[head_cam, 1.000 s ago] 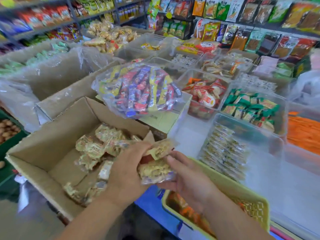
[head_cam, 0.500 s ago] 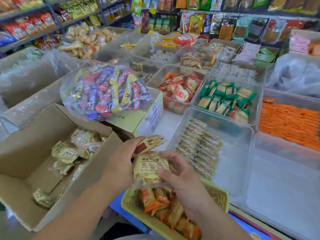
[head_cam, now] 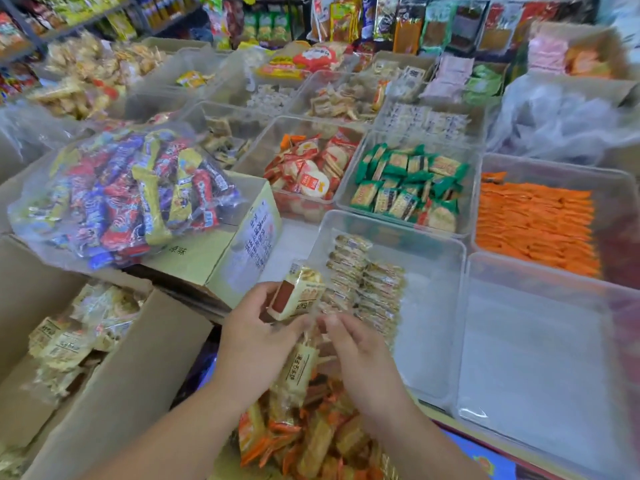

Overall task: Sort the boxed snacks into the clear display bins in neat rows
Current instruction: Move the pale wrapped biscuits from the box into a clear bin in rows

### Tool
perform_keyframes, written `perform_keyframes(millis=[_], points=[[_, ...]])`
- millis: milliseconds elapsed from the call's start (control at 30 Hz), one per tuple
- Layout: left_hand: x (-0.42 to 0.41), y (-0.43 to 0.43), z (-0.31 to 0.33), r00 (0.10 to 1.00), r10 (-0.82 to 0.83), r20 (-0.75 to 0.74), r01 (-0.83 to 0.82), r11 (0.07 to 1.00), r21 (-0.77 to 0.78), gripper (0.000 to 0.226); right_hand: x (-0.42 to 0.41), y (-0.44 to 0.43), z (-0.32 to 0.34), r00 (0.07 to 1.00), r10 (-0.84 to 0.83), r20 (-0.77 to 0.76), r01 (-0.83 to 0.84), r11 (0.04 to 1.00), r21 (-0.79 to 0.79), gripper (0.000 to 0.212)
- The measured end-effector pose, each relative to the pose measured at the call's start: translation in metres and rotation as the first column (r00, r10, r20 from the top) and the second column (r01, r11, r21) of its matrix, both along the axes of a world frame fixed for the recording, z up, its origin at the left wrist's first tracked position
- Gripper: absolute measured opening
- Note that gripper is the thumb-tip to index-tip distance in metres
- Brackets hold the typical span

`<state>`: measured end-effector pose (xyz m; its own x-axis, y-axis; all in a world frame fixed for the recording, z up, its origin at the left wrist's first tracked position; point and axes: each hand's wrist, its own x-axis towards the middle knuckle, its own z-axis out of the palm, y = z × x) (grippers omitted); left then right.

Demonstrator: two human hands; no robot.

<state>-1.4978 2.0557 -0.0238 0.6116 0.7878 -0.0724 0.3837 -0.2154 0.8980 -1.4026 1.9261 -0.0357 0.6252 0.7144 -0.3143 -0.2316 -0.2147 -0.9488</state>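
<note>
My left hand (head_cam: 254,336) grips a yellow snack packet (head_cam: 297,293) with a red-brown end, held upright just left of the clear display bin (head_cam: 446,327). A second, same-kind packet (head_cam: 298,370) hangs below it between both hands; my right hand (head_cam: 362,358) pinches at its wrapper. Inside the bin, two short rows of matching packets (head_cam: 365,284) stand along its left side, with bare floor to their right. More of these packets (head_cam: 74,336) lie loose in the open cardboard box (head_cam: 138,372) on my left.
A basket of orange-wrapped snacks (head_cam: 311,441) sits under my hands. A bag of colourful bars (head_cam: 128,192) rests on a pale yellow carton (head_cam: 249,244). Bins of red (head_cam: 311,171), green (head_cam: 405,185) and orange packets (head_cam: 533,220) lie beyond; a clear bin (head_cam: 540,344) is right.
Both hands carried the packets from over the cardboard box rightward to the display bin's left edge. The upper packet is now raised upright, the other dangling below.
</note>
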Motion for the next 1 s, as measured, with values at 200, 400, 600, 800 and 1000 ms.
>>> perform_keyframes(millis=[200,400,600,800,1000], points=[[0.033,-0.002,-0.013,0.996,0.054,0.069,-0.043,0.989,-0.142,0.032,0.020,0.004,-0.002,0.980,-0.074,0.183,0.101,0.985,-0.141,0.049],[0.049,0.009,-0.020,0.994,0.023,0.103,-0.009,0.991,-0.132,0.029,0.075,-0.002,-0.009,0.965,-0.146,0.217,0.184,0.969,-0.167,0.038],[0.039,0.034,-0.047,0.996,0.083,-0.013,-0.083,0.995,-0.047,0.021,0.167,0.009,-0.021,0.772,-0.100,0.627,0.293,0.933,-0.211,0.032],[0.025,0.043,-0.075,0.982,0.067,-0.175,-0.054,0.996,0.075,0.015,0.213,0.035,-0.069,0.590,0.209,0.780,0.227,0.884,-0.409,0.021],[0.023,0.044,-0.081,0.956,0.024,-0.293,0.014,0.991,0.129,0.026,0.226,0.046,-0.111,0.661,0.435,0.612,0.148,0.724,-0.674,0.025]])
